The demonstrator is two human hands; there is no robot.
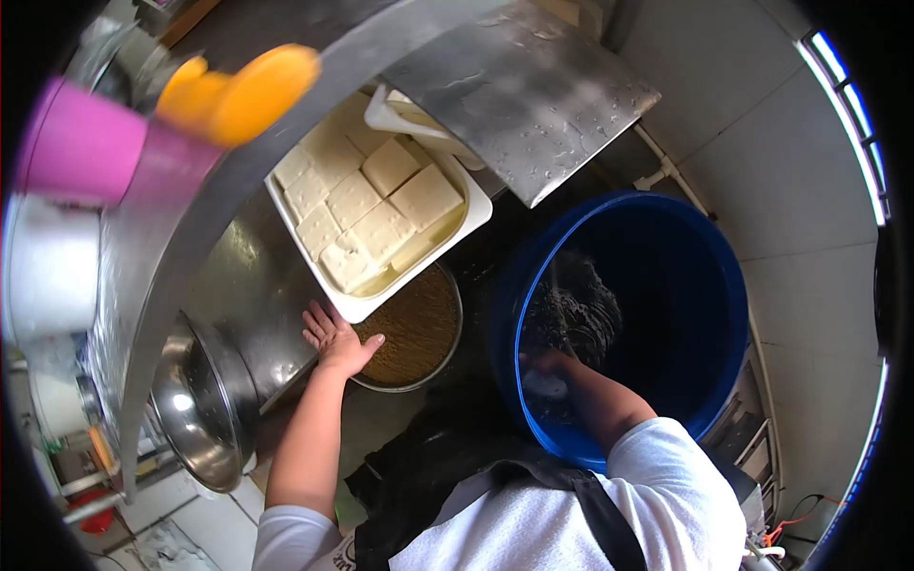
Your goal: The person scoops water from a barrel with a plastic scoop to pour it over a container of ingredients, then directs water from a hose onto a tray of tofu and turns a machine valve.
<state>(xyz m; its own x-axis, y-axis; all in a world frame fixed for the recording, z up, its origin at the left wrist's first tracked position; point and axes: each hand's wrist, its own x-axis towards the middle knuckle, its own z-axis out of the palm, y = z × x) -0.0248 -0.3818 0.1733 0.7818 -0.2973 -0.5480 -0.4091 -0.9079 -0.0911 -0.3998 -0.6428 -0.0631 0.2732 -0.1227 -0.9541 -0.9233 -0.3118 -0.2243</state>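
In the blue barrel (506,328) a dark mass (576,309) is seen; there the right hand (545,364) is lowered, its grasp cannot be told. The left hand (338,344) is spread, fingers (320,322) released, beside the tofu tray (360,308). Between both rims some room is left. Letters (345,556) near the left sleeve (290,535) are hardly readable

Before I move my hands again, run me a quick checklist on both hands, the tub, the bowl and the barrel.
1. Left hand at the white tub's near corner: ok; it looks spread open there.
2. Pale blocks inside the tub: ok.
3. Full view of the metal bowl: not ok; the tub's corner covers part of it.
4. Blue barrel uncovered: ok.
5. Right hand empty: cannot tell; it is in shadow inside the barrel.
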